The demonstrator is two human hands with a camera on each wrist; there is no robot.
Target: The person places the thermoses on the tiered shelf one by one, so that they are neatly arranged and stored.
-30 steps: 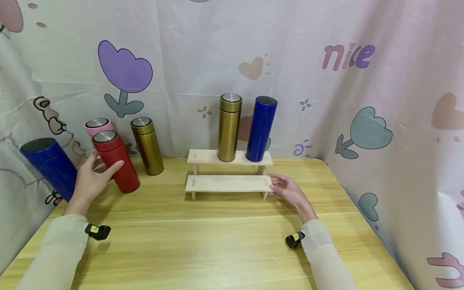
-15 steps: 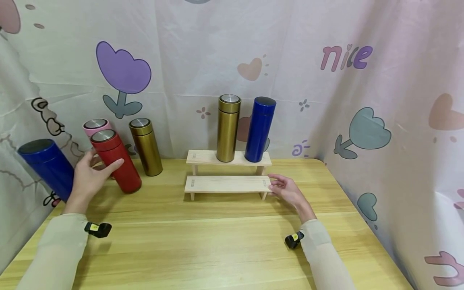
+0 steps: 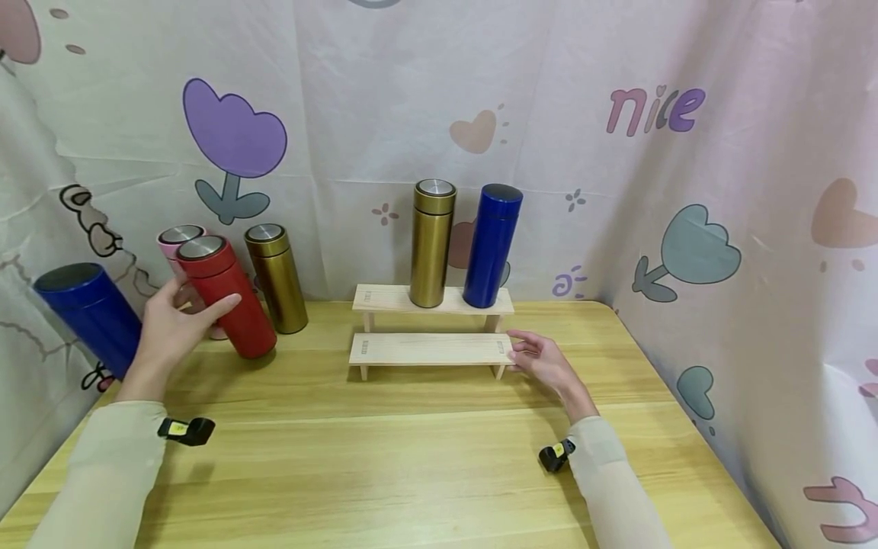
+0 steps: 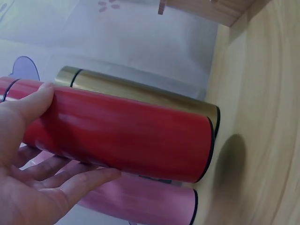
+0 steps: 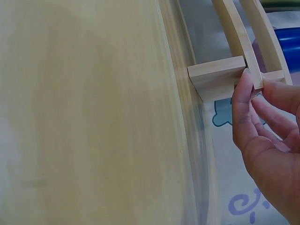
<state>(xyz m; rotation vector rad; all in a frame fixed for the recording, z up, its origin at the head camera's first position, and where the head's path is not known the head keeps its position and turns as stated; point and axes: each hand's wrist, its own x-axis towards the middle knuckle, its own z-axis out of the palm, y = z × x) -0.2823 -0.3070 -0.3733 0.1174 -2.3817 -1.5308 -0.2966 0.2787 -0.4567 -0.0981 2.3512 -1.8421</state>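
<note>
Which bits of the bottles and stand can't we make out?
Head: most of the pink bottle, behind the red bottle and left hand.
Head: part of the left blue bottle, behind that hand.
Head: marks on the stand, too small to read.
Left wrist: red bottle's top, cut by left edge.
Right wrist: shelved blue bottle's top, cut by right edge.

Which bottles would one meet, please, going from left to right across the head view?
First blue bottle → red bottle → first gold bottle → second gold bottle → second blue bottle. The pink bottle overlaps the red one, so I leave it out.
</note>
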